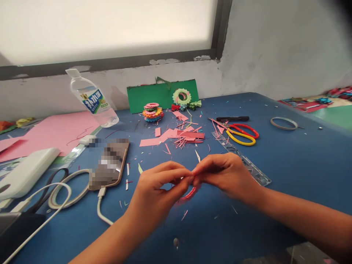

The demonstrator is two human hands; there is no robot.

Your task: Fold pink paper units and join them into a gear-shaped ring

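We pinched the strip (pixel 189 195) tight between our left hand (pixel 156 190) and right hand (pixel 224 172), right of the phone (pixel 110 168).

Scissors (pixel 242 134), bottle (pixel 93 99), phone (pixel 110 165), ruler (pixel 242 157)

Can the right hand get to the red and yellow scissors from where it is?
Probably yes. The scissors lie in the open just beyond the right hand, only a flat clear ruler between. But it and the left hand are pinching a pink paper strip.
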